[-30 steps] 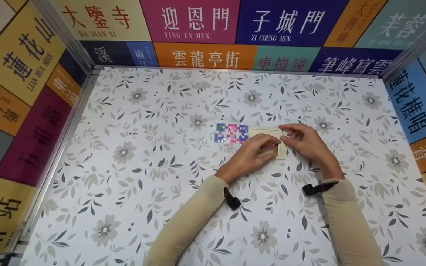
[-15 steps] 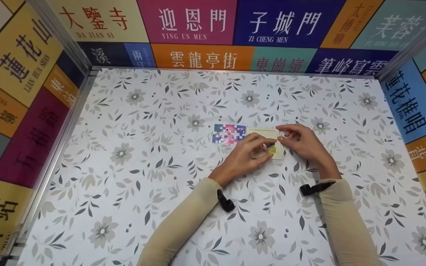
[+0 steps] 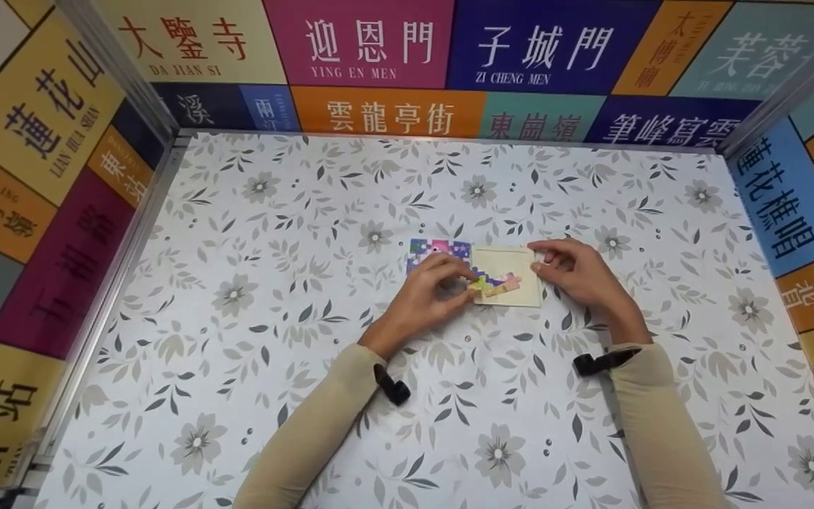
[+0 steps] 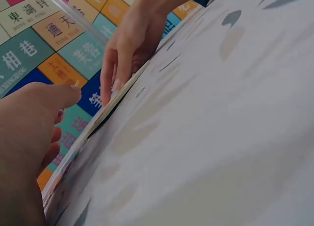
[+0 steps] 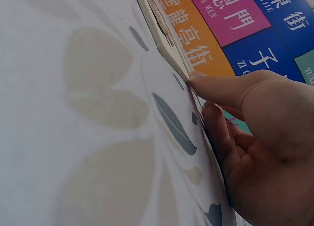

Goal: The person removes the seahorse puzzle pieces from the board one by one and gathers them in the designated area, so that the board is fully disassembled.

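Observation:
A pale, square puzzle tray [image 3: 528, 286] lies flat on the table. Joined jigsaw pieces [image 3: 502, 285] in yellow, blue and pink sit along its lower part. My left hand [image 3: 414, 300] is at the tray's left edge, thumb and fingers bent toward each other. At its thumb tip in the left wrist view shows the thin edge of a small puzzle piece [image 4: 77, 83], pinched there. My right hand [image 3: 580, 272] holds the tray's right side near the upper corner, thumb [image 5: 216, 86] at the edge. Left of the tray lies a purple and pink puzzle [image 3: 449, 247], partly covered by my left hand.
The table [image 3: 308, 424] has a white cover with grey flowers and leaves. Panels with large characters [image 3: 379, 42] stand along the back and both sides. A black strap [image 3: 393, 385] shows at the left sleeve cuff, another strap [image 3: 605, 360] at the right.
My left hand has moved left from over the tray to its left edge, uncovering the pieces inside and covering part of the other puzzle. My right hand stays at the tray's right side.

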### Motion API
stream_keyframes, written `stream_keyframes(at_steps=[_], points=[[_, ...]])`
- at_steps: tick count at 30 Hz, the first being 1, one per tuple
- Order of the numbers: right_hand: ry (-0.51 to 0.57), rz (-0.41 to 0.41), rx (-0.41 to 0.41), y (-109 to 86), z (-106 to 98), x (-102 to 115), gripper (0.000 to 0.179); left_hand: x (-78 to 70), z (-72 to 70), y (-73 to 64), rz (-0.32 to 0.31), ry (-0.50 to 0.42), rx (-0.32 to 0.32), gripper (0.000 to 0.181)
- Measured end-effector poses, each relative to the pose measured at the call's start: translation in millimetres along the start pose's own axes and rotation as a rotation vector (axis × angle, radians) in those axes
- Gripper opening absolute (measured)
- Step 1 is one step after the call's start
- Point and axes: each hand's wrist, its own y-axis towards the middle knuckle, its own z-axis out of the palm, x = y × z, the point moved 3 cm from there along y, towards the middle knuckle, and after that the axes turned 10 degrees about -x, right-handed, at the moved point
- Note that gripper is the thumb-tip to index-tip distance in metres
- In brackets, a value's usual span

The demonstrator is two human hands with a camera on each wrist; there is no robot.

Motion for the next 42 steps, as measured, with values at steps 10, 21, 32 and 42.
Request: stream_keyframes(at_steps=[10,21,32,42], points=[[0.031,0.012,0.016,-1.8,-1,2,0.04,8.6,-16.9,-7.8,-0.058,0.06,0.125,0.019],[0.034,-0.008,0.001,-0.2,0,1,0.039,8.4,-13.2,-5.1,-0.055,0.128,0.179,0.017],[0.044,0.006,0.003,-0.8,0,4,0.04,3.3,-13.4,-1.8,-0.042,0.142,0.194,0.02],[0.04,0.001,-0.003,-1.0,0,3,0.038,-14.3,4.3,16.5,0.007,0.155,0.193,0.023]])
